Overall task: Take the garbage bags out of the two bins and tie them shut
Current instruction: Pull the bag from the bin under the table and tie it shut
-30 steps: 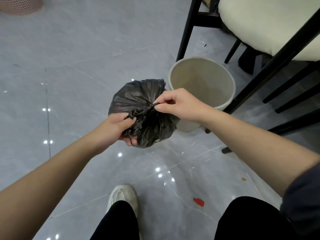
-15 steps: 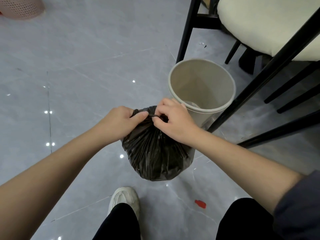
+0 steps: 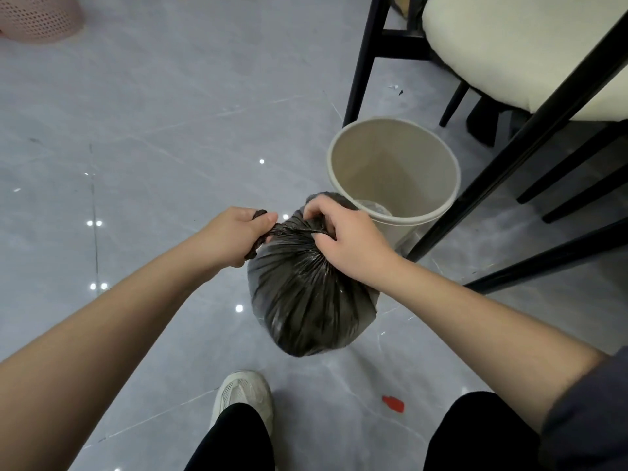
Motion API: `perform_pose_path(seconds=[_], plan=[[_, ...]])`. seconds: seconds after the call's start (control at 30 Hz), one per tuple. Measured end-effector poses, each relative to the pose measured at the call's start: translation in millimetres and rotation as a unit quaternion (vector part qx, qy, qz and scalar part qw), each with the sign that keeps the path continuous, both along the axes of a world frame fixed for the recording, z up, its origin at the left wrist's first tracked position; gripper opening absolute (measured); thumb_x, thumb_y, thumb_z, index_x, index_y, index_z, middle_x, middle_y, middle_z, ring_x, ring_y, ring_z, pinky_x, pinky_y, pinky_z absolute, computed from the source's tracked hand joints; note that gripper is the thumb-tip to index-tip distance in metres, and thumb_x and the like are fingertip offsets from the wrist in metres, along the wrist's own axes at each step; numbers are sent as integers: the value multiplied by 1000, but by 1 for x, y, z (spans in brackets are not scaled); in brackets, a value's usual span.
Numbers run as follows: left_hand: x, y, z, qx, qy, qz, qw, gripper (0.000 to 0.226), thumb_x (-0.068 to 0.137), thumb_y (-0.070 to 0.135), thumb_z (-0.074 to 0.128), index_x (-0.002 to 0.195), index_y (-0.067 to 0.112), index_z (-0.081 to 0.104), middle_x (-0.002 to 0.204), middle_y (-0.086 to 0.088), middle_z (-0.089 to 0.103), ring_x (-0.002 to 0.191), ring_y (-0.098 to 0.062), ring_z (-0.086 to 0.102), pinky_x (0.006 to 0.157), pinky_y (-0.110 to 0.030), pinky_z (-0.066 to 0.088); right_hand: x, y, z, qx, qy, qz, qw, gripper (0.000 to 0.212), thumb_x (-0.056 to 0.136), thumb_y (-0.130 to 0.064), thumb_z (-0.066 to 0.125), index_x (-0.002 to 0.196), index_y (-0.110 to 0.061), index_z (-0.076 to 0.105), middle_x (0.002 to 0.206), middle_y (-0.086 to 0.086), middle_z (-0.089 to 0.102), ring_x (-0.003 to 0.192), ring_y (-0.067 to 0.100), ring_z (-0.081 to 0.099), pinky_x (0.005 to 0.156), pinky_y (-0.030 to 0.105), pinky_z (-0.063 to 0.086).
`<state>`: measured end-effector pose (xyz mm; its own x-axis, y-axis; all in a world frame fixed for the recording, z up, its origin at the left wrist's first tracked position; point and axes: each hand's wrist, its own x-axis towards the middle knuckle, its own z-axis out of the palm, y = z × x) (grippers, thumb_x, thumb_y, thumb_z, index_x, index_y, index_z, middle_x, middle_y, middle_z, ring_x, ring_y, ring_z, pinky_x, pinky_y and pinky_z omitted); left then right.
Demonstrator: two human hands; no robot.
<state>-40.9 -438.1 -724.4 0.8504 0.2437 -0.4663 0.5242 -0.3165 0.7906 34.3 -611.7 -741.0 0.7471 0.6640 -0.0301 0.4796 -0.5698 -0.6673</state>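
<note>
Head view. A: Start at the fingers. What have they got?
B: The fingers (image 3: 265,220) of the left hand (image 3: 238,232) are curled in a fist round one twisted tail (image 3: 260,214) of the garbage bag (image 3: 306,300). Its end pokes out above and below the fist. The right hand (image 3: 350,239) has its fingers (image 3: 317,208) hooked and pinching the gathered neck (image 3: 299,229), which is stretched taut between the two hands.
A: So how do I finish the tie well?
B: As I judge it, the knot is being drawn down. Pull the tail level and away from the bin (image 3: 390,154) while the right hand pins the neck low against the bulge, so the knot seats on the gathers and not up the tail. Pull steadily, because thin film like this would likely stretch or tear under a jerk.
A: And the bag itself?
B: Black and glossy, pleated from the neck down into a full round belly. It is out of the bin, just in front of its near rim, on the person's side. I cannot tell whether it rests on the floor or hangs. The bin stands unlined, with something pale at its bottom. Far to the left of the bin and beyond it lies a pink perforated basket (image 3: 37,18), perhaps the second bin; no second bag shows
</note>
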Motion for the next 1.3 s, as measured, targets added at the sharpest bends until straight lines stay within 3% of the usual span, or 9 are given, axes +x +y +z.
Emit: perform_pose_path(seconds=[0.13,0.27,0.37,0.6,0.77,0.93,1.07,1.17,1.3], plan=[[0,8,-6,1,11,8,1000,38,96,32,45,62,15,45,50,4,36,44,-13,27,43,-22,21,4,-2,3,-22,85,80,993,13,89,-21,61,88,-16,74,72,-13,63,64,-6,52,63,9,36],[-2,6,-6,-8,11,14,1000,39,96,32,46,61,14,44,44,10,37,41,-10,30,46,-23,22,10,-6,-1,-116,58,114,985,21,90,-22,57,82,-8,71,74,0,65,69,10,52,67,14,43],[-11,-7,-6,-65,-5,27,997,38,98,28,45,62,16,42,48,7,38,39,-7,34,45,-22,25,14,-2,-3,-186,-48,104,976,26,91,-26,53,74,-11,64,79,3,64,83,24,57,75,40,50],[-42,-28,-27,-201,29,-34,979,27,100,19,42,76,12,53,56,1,52,45,-10,41,48,-22,43,20,11,12,-238,-48,26,970,18,85,-32,61,77,-21,74,83,-4,72,82,22,63,69,31,52],[-46,-51,-40,-161,20,-87,983,26,101,18,40,78,9,50,54,-3,60,43,-16,57,44,-22,47,20,29,19,-152,309,-103,933,16,90,-12,53,96,-12,68,69,-2,70,32,3,43,34,14,31],[-47,-61,-53,-79,48,-120,989,29,100,25,39,81,7,53,69,-7,70,55,-25,66,40,-24,45,15,31,16,-69,532,-163,828,20,94,-4,48,82,-13,61,68,0,71,32,0,52,33,9,42],[-51,-31,-41,-120,116,-170,971,23,98,24,45,95,7,61,96,-9,72,77,-24,71,52,-27,53,20,23,21,-84,466,-88,877,25,97,-3,40,86,-9,63,74,5,68,49,5,66,49,16,55],[-54,1,-17,-71,132,-193,970,22,96,17,47,91,10,67,88,-8,73,74,-21,70,53,-26,51,25,16,36,-172,349,32,921,26,94,-2,41,87,-8,66,70,5,68,52,8,66,54,18,55],[-32,17,0,113,-63,-60,990,16,90,18,52,78,19,63,72,3,66,67,-11,59,60,-22,44,14,21,52,-305,127,231,915,29,87,-4,42,82,-14,69,70,1,71,54,10,65,58,15,51]])
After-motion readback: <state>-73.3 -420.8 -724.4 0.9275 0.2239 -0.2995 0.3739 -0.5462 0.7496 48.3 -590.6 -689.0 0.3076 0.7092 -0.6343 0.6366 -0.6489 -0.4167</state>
